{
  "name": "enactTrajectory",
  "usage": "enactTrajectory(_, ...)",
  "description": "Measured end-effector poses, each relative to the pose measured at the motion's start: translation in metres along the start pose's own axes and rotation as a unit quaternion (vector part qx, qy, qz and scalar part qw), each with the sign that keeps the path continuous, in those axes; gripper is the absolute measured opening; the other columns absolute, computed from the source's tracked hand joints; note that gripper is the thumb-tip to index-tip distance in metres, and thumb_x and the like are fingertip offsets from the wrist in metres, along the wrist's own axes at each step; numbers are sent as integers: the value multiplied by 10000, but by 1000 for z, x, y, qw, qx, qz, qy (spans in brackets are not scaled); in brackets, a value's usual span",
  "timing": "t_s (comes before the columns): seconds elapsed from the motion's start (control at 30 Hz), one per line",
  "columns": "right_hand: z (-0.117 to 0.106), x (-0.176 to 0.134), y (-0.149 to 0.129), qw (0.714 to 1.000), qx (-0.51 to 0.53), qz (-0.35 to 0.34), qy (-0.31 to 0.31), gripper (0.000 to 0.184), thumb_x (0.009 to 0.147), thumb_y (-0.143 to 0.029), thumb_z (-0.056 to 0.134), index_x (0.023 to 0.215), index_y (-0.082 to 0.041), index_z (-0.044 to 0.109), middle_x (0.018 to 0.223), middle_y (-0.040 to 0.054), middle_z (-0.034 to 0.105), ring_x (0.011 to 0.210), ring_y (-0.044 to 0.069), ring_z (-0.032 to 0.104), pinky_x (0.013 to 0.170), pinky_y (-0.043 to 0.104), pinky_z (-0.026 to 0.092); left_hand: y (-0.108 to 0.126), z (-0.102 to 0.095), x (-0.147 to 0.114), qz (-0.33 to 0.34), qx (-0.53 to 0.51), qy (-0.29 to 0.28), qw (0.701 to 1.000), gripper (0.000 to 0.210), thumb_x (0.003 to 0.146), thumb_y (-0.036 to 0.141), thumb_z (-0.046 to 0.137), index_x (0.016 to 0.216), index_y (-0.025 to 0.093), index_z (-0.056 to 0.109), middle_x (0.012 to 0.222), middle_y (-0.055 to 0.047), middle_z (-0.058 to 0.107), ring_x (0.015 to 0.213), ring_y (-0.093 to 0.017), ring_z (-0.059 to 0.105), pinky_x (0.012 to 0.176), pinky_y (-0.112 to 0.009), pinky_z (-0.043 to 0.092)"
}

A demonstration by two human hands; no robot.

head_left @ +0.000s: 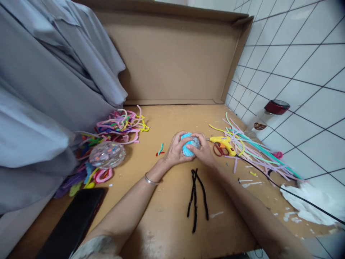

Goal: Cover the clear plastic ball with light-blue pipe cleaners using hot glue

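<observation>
Both hands cup a ball [186,146] over the middle of the table. Light blue pipe cleaner covers its left part, while the right part looks clear and speckled. My left hand [175,149] wraps round the blue side, with a silver bangle at the wrist. Around the clear side curl the fingers of my right hand [202,149], its thumb lying across the front. Just below lie some black pipe cleaners [194,194], crossing at their tops. Short blue and red pipe cleaner bits [160,149] rest left of my left hand. The ball's underside is hidden.
A yellow glue gun [222,141] and red-handled scissors [219,150] lie close at right, beside loose pipe cleaners [256,154]. A black cord trails rightward. Left are tangled pipe cleaners [118,126], a clear dotted ball [107,154] and a black phone [74,223]. Cardboard [172,57] stands behind.
</observation>
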State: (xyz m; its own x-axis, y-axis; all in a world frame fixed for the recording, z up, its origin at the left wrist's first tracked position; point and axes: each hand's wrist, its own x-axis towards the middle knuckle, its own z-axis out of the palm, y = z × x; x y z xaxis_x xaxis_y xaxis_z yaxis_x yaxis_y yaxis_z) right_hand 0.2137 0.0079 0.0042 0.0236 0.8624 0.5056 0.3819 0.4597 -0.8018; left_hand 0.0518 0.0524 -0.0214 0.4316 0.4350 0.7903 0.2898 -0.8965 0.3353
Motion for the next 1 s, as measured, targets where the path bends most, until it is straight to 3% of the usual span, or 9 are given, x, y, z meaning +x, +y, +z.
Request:
enactTrajectory(0.73,-3,3,-1,999,25,4,-20,387,769,-493,720,1053,-279,568,1144,52,576,1181,247,547,1063,448,433,3,-1,1,-2,6,-2,1000,647,698,401,803,1264,220,546,1331,-153,471,1270,-310,514,1026,-503,510)
enactTrajectory(0.93,4,1,10,995,60,78,3,706,671,-520,782,1246,-239,483,1309,118,532,1248,276,521,1089,465,426,1,-1,0,-14,13,-16,1000,661,677,411,826,1249,228,551,1341,-154,459,1263,-324,508,1020,-526,501)
enactTrajectory(1.0,4,3,15,995,55,86,-7,731,661,-531,783,1261,-224,500,1328,134,522,1274,293,502,1110,479,403,0,0,0,-10,8,-13,1000,665,676,403,828,1251,228,543,1339,-152,455,1260,-325,506,1017,-528,499)
